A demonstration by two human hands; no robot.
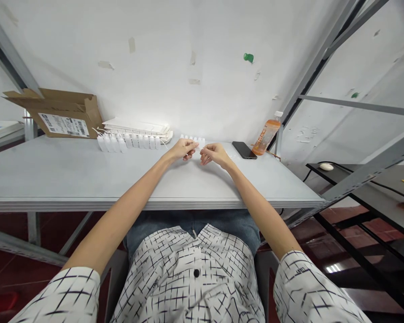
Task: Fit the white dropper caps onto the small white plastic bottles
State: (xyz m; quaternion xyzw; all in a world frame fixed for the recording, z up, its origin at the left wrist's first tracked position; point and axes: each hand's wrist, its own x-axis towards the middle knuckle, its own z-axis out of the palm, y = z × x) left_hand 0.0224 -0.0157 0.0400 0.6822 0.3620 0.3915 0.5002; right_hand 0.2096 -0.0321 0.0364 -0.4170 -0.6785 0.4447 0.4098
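Above the table, my left hand (184, 149) has its thumb and fingertips pinched together. Facing it, a short gap away, my right hand (215, 154) is pinched closed too. Something small and pale shows at the fingertips between them, too small to name. Just behind my hands stands a short row of small white pieces (188, 137), partly hidden by my fingers. Further left, several more small white bottle-like pieces (111, 143) stand in a line, with thin white strands about them.
An open cardboard box (63, 112) with a label stands at the back left. Beside it lies a stack of white packets (138, 126). To the right are a black phone (244, 150) and a tilted bottle of orange drink (267, 134). Metal posts (299, 94) frame the grey table (70, 175).
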